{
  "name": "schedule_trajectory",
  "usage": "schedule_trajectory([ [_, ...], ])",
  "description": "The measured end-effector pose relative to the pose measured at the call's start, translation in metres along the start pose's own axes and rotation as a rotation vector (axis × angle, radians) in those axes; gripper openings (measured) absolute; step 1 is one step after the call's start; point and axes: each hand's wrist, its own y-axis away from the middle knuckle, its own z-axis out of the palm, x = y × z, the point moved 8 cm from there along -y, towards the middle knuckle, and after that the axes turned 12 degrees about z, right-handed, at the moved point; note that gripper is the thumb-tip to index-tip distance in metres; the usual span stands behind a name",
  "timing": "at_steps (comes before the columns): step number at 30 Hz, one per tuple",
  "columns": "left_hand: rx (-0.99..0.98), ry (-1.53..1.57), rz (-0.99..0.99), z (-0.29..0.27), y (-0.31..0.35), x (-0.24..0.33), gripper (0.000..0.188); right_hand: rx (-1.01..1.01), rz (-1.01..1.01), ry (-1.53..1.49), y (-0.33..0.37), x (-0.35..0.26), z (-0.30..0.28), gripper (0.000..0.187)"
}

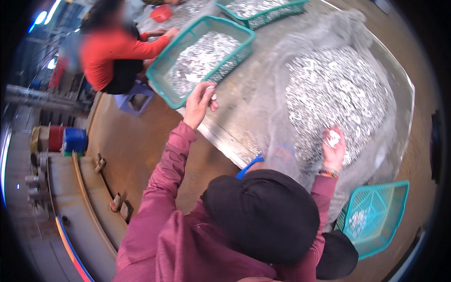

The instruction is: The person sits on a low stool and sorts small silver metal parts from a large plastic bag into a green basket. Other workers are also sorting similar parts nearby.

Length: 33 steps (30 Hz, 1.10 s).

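Observation:
A large heap of small silvery-white pieces [336, 94] lies on sheer grey netting [277, 89]; they are too small and blurred to name. My right hand [332, 152] is at the heap's near edge, palm up, fingers curled round a few pieces. Beside the near rim of a green plastic basket [157, 77], my left hand [197, 105] is raised with bent fingers and a small silvery piece at its fingertips. That basket holds a broad layer of similar pieces [204, 56].
At the lower right sits another green basket [383, 221] with a few pieces. A further filled basket [277, 16] stands at the far edge. On the left, a co-worker in a red top [110, 54] sits on a purple stool [135, 97]. A rusty metal beam [82, 202] lies lower left.

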Motion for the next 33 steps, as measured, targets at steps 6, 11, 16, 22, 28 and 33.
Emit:
schedule_trajectory([
  [6,-0.737,-0.370,0.461,0.238,-0.012,0.066,0.027,0.017,0.141,0.128,-0.003,0.069,0.006,0.043],
  [11,-0.605,-0.517,0.300,0.305,-0.051,-0.036,0.049,0.097,0.030,0.124,0.013,0.044,-0.014,0.028],
  [16,-0.423,-0.787,0.071,0.317,-0.057,-0.152,0.073,0.191,-0.087,-0.068,0.049,-0.003,-0.052,0.014],
  [22,-0.555,-0.594,0.095,0.352,0.065,-0.146,0.076,0.246,-0.210,-0.047,0.073,-0.029,-0.076,0.020],
  [28,-0.563,-0.159,0.215,0.377,0.047,-0.091,0.034,0.300,-0.202,-0.072,0.074,-0.020,-0.070,0.024],
  [33,-0.828,-0.030,0.079,0.397,-0.026,-0.066,0.031,0.265,-0.217,0.036,0.079,-0.027,-0.041,0.023],
])
